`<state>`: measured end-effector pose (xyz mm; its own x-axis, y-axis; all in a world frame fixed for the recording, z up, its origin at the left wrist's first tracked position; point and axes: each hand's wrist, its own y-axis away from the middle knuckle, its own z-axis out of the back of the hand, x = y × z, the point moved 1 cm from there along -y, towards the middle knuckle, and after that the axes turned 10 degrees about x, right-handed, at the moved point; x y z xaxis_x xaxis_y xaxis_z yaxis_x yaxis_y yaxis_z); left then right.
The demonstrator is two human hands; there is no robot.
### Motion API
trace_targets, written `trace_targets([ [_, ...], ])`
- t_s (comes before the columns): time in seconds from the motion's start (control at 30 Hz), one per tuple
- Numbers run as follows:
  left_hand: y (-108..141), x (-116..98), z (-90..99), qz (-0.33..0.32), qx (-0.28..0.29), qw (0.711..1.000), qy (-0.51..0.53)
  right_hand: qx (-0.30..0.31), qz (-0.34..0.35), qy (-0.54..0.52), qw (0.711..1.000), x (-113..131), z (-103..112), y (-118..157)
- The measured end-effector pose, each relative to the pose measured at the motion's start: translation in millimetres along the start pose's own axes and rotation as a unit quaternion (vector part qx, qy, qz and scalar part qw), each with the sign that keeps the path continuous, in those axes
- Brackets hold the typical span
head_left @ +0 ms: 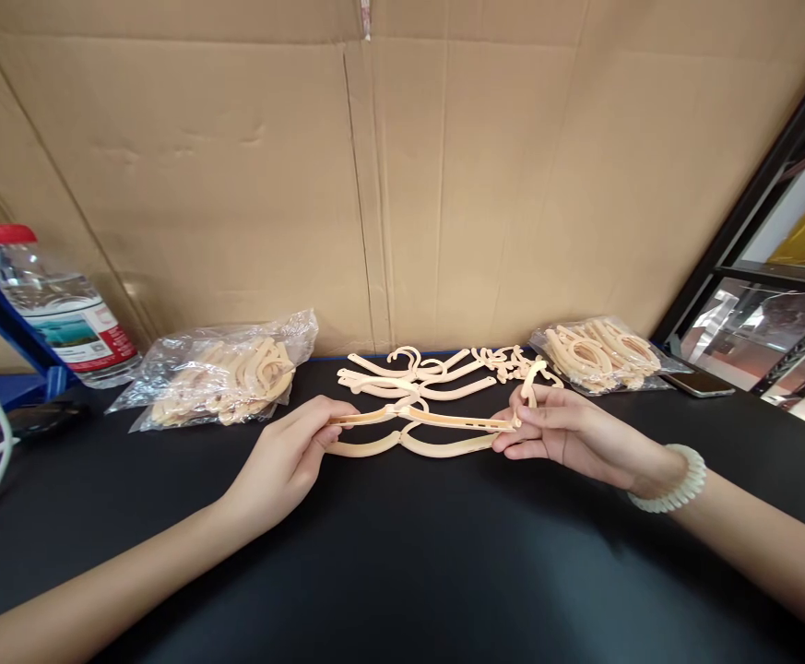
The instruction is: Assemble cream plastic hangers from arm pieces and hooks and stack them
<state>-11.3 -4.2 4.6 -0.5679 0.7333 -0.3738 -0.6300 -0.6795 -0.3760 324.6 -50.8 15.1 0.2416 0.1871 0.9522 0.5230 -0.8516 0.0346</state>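
A peach-coloured plastic folding hanger [443, 420] is held level above the black table, its two arms opened out to the sides. My left hand [292, 452] pinches its left end between thumb and fingers. Closed round its right end is my right hand [561, 426], and a short curved peach piece [533, 380] stands up at those fingers; whether it is joined to the hanger I cannot tell. Just below, a second hanger [447, 448] lies on the table, partly hidden by the hands. Behind are several more hangers [450, 391] and a heap of small peach parts [509, 361].
Clear plastic bags of peach parts lie at the left [226, 378] and right [599, 352]. A water bottle [70, 318] with a red cap stands far left, near a white cable [6, 461]. A phone [698, 383] lies by the black rack [716, 221]. Cardboard [402, 184] closes off the back.
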Motion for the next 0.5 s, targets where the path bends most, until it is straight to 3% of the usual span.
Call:
trace_targets([
  [0.5, -0.1, -1.6, -0.7, 0.001, 0.003, 1.000, 0.000, -0.035, 0.017, 0.057, 0.998, -1.3, -2.6, 1.4],
])
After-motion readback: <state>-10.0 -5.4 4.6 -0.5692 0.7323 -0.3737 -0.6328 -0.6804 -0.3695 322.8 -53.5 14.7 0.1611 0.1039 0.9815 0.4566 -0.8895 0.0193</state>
